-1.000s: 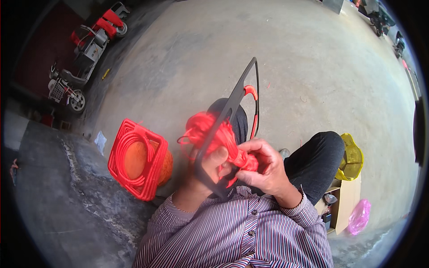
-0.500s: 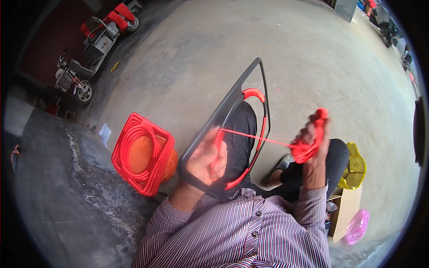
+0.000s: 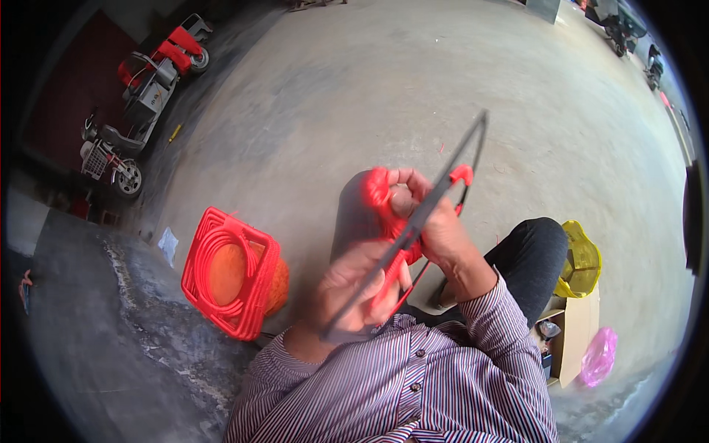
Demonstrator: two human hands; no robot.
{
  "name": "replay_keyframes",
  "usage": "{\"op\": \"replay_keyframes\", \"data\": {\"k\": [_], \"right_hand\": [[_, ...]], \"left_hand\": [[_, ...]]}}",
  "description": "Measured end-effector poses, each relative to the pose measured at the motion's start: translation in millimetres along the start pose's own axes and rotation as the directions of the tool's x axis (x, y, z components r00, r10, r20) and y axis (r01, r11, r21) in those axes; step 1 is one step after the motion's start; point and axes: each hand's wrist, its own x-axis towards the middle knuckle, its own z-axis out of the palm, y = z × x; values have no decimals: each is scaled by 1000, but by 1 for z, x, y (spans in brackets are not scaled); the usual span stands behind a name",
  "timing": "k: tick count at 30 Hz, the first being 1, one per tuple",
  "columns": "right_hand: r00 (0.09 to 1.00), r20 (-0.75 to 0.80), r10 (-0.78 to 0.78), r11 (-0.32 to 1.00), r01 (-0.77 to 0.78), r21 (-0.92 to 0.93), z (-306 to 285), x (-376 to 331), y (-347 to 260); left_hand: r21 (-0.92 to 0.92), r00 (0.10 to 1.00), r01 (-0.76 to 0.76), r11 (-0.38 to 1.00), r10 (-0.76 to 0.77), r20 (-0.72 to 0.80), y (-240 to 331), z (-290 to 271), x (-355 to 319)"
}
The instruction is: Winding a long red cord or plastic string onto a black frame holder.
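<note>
My left hand (image 3: 358, 284), blurred, is closed round the lower left part of a dark rounded-rectangle frame (image 3: 437, 195). The frame is seen almost edge-on and tilted over my lap. Red cord is wound round parts of it, including a curved piece (image 3: 461, 175) near its upper end. My right hand (image 3: 447, 229) is close beside the left, partly behind the frame's bar. It grips a bundle of red cord (image 3: 377, 186) that shows on the left side of the bar. Both hands' fingers are partly hidden.
At left, several red-wrapped frames (image 3: 251, 319) are stacked on a round orange thing (image 3: 279, 286). On the right are a yellow tub (image 3: 595, 260), an open cardboard box (image 3: 580, 338) and a pink plastic bag (image 3: 599, 356). A three-wheeler (image 3: 150, 100) is parked far left.
My right hand has carried the cord bundle left, from the right of the frame to beside my left hand. The frame has turned more edge-on, and the taut cord stretch no longer shows.
</note>
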Motion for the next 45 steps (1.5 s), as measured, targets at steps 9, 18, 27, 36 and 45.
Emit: {"op": "replay_keyframes", "data": {"k": [9, 18, 27, 36, 45], "right_hand": [[934, 317, -165, 934, 251, -253, 14, -13, -31], [967, 238, 88, 994, -99, 34, 4, -70, 5], [913, -147, -381, 759, 400, 514, -51, -37, -47], [991, -131, -7, 982, -18, -187, -57, -52, 23], [999, 35, -1, 1000, 2, -14, 3, -5, -6]], "left_hand": [[-521, 996, 90, 849, -89, 28, -14, -2, 9], [339, 924, -85, 937, 202, -326, -9, -14, 0], [-148, 987, -131, 980, 116, -108, -2, -28, 4], [-166, 990, -127, 978, 115, -79, -7, -40, 0], [75, 999, -42, 996, 44, -23, 3, 2, 10]]}}
